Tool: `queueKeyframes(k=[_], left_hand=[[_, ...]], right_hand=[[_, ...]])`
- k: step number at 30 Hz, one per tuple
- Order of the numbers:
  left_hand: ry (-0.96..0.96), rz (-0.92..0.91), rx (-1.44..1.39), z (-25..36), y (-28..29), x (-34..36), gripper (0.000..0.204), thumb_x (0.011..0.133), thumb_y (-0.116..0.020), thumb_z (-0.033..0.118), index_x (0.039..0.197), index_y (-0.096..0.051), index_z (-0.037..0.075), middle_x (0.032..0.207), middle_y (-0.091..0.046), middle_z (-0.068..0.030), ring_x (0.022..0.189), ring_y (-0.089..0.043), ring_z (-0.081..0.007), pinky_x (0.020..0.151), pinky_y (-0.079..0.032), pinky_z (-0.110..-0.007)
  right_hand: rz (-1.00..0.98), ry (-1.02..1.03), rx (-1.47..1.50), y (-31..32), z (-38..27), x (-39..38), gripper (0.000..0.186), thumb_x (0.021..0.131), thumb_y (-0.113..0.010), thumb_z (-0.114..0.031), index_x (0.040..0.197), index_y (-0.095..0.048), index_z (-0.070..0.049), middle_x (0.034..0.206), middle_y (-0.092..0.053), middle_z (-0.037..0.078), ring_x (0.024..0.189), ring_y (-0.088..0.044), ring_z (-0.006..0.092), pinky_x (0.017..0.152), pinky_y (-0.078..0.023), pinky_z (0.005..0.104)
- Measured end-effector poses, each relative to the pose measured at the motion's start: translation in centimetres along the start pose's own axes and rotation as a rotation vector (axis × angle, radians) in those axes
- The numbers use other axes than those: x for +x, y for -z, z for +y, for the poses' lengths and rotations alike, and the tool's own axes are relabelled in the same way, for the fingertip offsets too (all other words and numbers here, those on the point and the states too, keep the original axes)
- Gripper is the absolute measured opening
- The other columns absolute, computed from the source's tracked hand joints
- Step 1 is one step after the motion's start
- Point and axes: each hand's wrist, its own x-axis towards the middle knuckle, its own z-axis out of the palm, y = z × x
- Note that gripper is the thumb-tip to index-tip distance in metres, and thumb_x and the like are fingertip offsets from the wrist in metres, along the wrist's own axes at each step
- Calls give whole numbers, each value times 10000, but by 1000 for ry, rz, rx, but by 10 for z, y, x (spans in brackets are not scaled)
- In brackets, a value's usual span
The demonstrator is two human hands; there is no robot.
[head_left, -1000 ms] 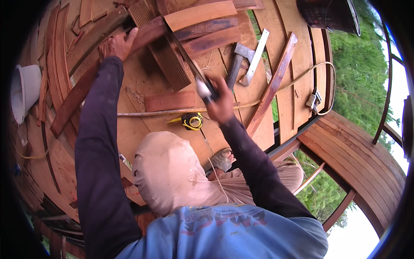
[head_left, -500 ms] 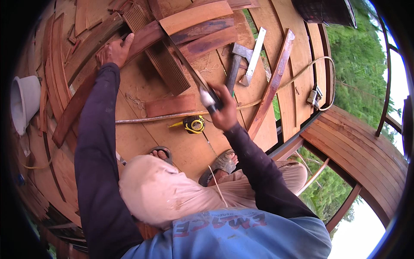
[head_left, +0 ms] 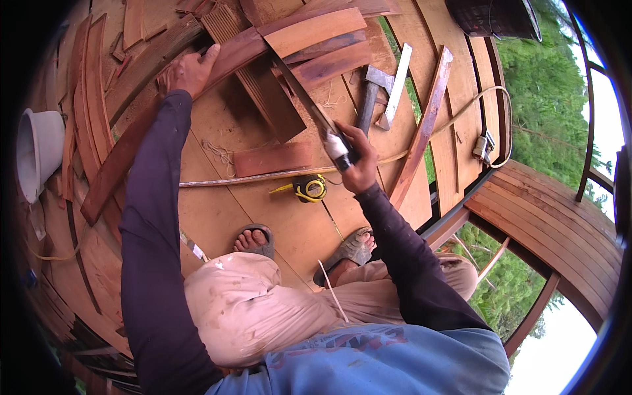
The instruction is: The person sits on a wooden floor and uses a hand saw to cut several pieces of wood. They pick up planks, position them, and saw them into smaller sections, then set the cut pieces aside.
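Open-air carpentry site on a raised wooden deck

Reddish-brown cut timber planks (head_left: 309,33) lie scattered over the pale plywood floor (head_left: 289,217), with a steel-headed hatchet (head_left: 370,92), a yellow tape measure (head_left: 309,188), and green trees (head_left: 553,112) beyond the edge.
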Motion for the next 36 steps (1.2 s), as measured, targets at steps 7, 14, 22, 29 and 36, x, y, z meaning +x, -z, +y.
queueKeyframes(k=[7, 14, 22, 29, 36], left_hand=[[-139, 270, -109, -6, -10, -19, 748, 893, -524, 755, 1152, -711, 79, 1115, -715, -223, 1089, -665, -404, 944, -498, -500], [-403, 439, -48, -68, -18, -55, 742, 826, -690, 653, 1331, -591, 119, 1338, -618, -184, 1283, -557, -357, 1085, -379, -545], [-217, 208, 169, -152, 28, -113, 858, 656, -921, 289, 1361, -505, 31, 1354, -585, -218, 1280, -553, -380, 1058, -452, -466], [-149, -77, -88, -123, 53, -145, 814, 638, -918, 320, 1275, -561, -39, 1186, -677, -262, 1095, -673, -384, 962, -520, -442], [-135, -280, -749, -93, 46, -179, 611, 761, -852, 458, 1097, -661, -15, 896, -677, -87, 805, -670, -186, 761, -541, -321]], right_hand=[[47, 29, 209, 2, -34, 3, 412, 945, -684, -58, 1326, -555, 29, 1111, -703, 136, 1016, -674, 159, 891, -516, 277], [18, 193, -226, 25, -43, 28, 374, 957, -713, -178, 1295, -593, -72, 1009, -745, 158, 918, -716, 165, 768, -538, 306], [-108, 309, -608, 12, -14, 35, 395, 958, -705, -328, 1279, -587, -132, 1064, -717, 170, 985, -712, 356, 807, -553, 419], [-350, 205, -717, -7, 18, 4, 636, 897, -707, -285, 1474, -449, -213, 1123, -631, 202, 1030, -647, 423, 854, -522, 504], [-343, 418, -862, 5, -5, -7, 499, 917, -698, -384, 1318, -591, -107, 1086, -628, 194, 1053, -625, 397, 915, -496, 477]])
